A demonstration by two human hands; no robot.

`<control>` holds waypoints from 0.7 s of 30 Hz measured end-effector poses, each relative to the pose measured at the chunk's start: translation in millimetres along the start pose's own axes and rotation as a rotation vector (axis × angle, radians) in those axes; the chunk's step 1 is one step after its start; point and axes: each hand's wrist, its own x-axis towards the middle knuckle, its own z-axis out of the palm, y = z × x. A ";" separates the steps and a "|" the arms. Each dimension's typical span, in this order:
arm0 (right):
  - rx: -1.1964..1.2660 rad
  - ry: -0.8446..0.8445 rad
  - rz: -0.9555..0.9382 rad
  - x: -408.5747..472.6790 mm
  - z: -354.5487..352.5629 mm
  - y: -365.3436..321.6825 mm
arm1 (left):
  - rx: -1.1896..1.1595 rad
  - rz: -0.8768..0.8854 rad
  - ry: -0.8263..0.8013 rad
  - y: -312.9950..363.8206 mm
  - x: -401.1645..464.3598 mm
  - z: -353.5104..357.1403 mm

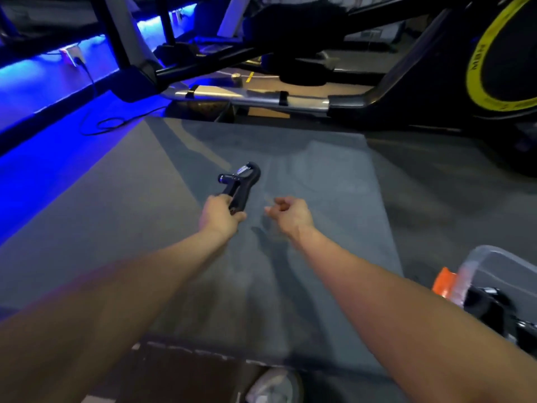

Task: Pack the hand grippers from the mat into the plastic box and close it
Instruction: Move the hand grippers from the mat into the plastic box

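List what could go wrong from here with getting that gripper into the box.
1. The left hand holds the gripper only by its handle ends, so it might slip or swing on the way.
2. The box sits far right, across the right arm, so the carry may be awkward.
3. Dark items already fill the box's near corner, so the gripper may not lie flat.

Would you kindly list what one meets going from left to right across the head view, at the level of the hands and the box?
Left hand gripping the black hand gripper → empty right hand, fingers curled → orange latch → clear plastic box with black grippers inside.
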 end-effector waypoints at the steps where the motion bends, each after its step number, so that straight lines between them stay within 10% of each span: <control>1: 0.043 0.044 0.002 -1.9 -17.1 0.1 | -0.028 0.051 -0.011 16.2 -6.1 8.1; 21: 0.503 0.693 0.179 -114.3 -342.3 99.9 | -0.181 0.696 -0.406 255.3 -192.8 218.4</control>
